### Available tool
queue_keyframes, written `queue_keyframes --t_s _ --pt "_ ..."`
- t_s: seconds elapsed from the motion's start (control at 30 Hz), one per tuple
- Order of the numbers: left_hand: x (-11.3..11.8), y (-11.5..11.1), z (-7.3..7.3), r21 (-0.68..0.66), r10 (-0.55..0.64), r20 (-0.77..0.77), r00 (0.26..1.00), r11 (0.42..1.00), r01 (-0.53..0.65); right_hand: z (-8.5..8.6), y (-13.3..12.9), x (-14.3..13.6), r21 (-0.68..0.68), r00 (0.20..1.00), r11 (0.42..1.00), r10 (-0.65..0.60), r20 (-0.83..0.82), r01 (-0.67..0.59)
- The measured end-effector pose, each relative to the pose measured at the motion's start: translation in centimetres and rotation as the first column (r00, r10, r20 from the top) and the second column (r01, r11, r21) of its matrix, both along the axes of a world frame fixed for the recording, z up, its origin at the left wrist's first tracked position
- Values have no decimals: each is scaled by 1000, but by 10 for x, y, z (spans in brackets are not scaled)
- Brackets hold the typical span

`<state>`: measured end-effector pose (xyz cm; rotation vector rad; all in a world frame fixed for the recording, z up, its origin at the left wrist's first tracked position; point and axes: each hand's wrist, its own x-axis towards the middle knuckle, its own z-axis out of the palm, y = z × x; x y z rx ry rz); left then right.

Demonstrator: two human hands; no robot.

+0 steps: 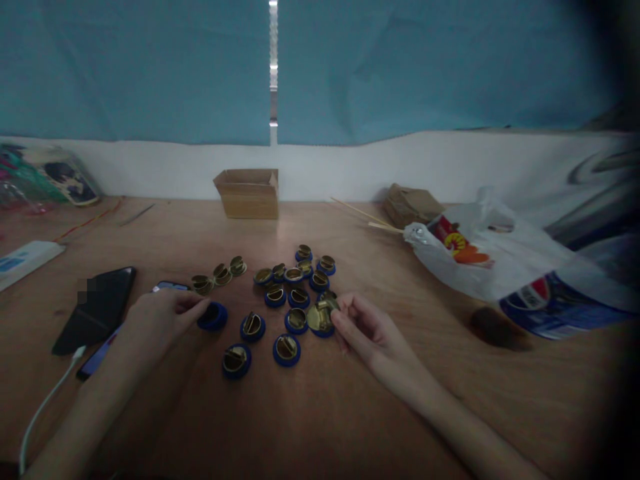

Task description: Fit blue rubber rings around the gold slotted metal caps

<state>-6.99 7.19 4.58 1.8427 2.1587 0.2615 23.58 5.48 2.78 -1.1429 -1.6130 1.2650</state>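
My left hand (160, 323) pinches the edge of a blue ring (213, 317), whose dark hollow faces me, low over the table. In the closed fingers of my right hand (367, 328) is a round brass piece (320, 319), its flat disc turned toward me. Between the hands lie several brass pieces seated in blue rings, such as one blue-ringed brass piece (287, 349) at the front. Three brass pieces without blue rings, among them a bare brass piece (222, 274), sit in a row beyond my left hand.
A black phone-like device (97, 310) with a white cable (47, 400) lies left; another phone (97, 357) is partly under my left arm. An open cardboard box (251, 203) stands at the back. At right are a plastic bag (480, 233), thin sticks (365, 215) and a brown packet (413, 203).
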Motion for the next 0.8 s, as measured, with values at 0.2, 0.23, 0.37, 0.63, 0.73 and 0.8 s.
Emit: queue_keyframes --t_s 0.2,0.23,0.37,0.63,0.73,0.8 --pt "15 -13 4 214 16 20 1000 977 -20 0 -1 -2 1 1000 1000 -22 -22 22" --pt "23 -17 6 261 -24 64 998 965 6 -1 -1 -3 -4 999 1000 -19 -32 19" --pt "71 -34 8 232 -247 419 874 959 160 -6 0 -5 -12 998 1000 -3 -70 2" --pt "131 -20 -3 177 -323 801 504 932 316 -11 -3 -5 226 995 974 -48 93 26" --pt "132 -8 -8 162 -311 866 392 915 369 -11 -6 -3 315 976 949 -63 206 -5" --pt "129 -4 -11 145 -280 911 301 904 401 -9 -8 -3 348 970 937 -69 235 -18"
